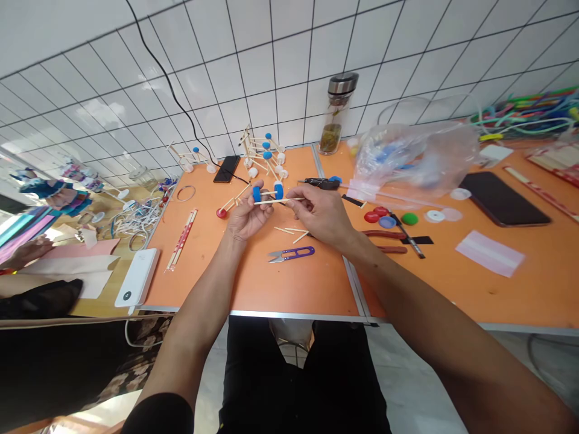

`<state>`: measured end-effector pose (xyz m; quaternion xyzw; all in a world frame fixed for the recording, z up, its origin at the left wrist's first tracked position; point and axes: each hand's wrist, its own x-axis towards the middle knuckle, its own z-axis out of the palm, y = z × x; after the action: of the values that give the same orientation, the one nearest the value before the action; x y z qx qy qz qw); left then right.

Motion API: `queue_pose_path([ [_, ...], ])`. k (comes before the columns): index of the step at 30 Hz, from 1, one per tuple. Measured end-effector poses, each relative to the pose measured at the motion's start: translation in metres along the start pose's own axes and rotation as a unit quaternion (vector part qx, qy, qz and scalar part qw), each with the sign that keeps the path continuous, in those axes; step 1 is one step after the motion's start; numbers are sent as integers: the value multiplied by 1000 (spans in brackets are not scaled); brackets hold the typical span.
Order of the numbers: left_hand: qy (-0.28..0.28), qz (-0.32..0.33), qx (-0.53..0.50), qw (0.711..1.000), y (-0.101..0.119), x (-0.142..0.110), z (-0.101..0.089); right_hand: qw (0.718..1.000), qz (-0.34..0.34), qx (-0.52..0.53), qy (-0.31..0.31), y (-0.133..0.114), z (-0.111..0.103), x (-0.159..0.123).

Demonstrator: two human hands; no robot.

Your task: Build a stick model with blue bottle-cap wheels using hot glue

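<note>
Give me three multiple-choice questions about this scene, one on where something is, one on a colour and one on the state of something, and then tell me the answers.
1. Where are the purple-handled thread snips?
A) On the white power bank
B) On the orange table, nearer the person than the hands
C) Inside the plastic bag

2. What colour are the discs on the stick held by the left hand and right hand?
A) Blue
B) Red
C) Green

3. What state is the glass bottle in?
A) Lying on its side
B) Upright, lid off
C) Upright, lid on

Answers:
1. B: the snips lie on the tabletop.
2. A: both discs show blue.
3. C: the lid sits on top.
</note>
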<state>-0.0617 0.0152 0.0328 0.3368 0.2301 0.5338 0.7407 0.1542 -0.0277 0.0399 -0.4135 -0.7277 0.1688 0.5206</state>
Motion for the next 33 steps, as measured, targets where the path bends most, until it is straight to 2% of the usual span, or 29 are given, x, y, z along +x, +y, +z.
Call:
queue_pose_path([
  [5,-10,10,15,1000,1,1,-1,1000,12,7,-7,3,1,0],
  [16,-20,29,32,999,0,3,-5,1000,-9,3,-17,-2,-1,1],
  [21,-49,27,15,998,0,2,-6,1000,-10,-1,-18,-1,-1,1],
  [26,-17,21,28,999,0,2,-8,1000,-12,-5,-14,0,0,1],
  [33,-45,17,-6,999,0,1,-7,1000,-9,-11,-18,-2,0,1],
])
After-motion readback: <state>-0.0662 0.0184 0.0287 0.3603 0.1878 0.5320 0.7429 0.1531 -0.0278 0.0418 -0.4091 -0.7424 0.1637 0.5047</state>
